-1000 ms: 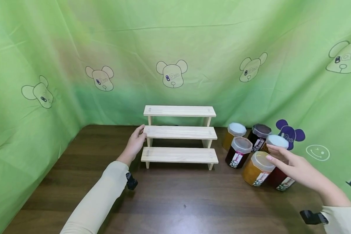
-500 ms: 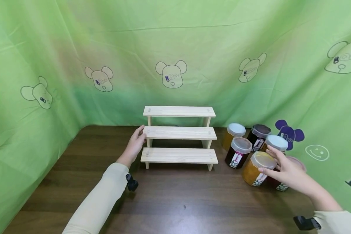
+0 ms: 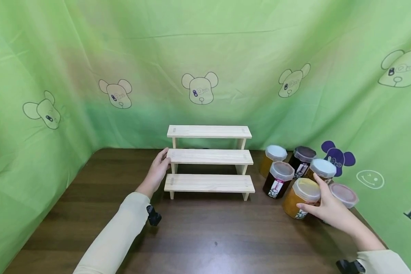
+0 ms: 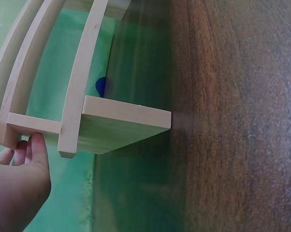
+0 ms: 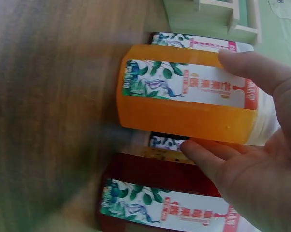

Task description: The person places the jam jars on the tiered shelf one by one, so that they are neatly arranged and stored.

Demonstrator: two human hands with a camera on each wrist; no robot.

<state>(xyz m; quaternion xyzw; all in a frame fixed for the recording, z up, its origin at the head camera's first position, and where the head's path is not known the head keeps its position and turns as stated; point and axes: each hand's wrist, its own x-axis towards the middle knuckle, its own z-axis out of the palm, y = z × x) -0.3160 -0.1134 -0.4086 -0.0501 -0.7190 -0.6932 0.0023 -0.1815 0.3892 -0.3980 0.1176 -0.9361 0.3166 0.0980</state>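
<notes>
A pale wooden three-step display stand point(image 3: 209, 156) sits on the table. My left hand point(image 3: 155, 172) grips the left end of its middle step; in the left wrist view the left hand's fingers point(image 4: 38, 150) lie against the wood. On the right, my right hand point(image 3: 333, 211) holds an orange jam jar point(image 3: 292, 201) with a yellowish lid. In the right wrist view the thumb lies on the labelled side of the jar point(image 5: 184, 116) and the fingers on the opposite side. The jar is upright among the others. A dark red jar point(image 5: 155, 179) stands close beside it, under the right hand.
Several other lidded jars stand grouped to the right of the stand: a dark one point(image 3: 277, 182), an amber one point(image 3: 268, 161), a black-lidded one point(image 3: 301, 163) and a pale-lidded one point(image 3: 323, 167). A green printed cloth point(image 3: 198, 45) hangs behind and beside the brown table point(image 3: 191, 232).
My right hand has moved left and down from above the jars, and its thumb and fingers have come round the orange jar. The left hand stays on the stand.
</notes>
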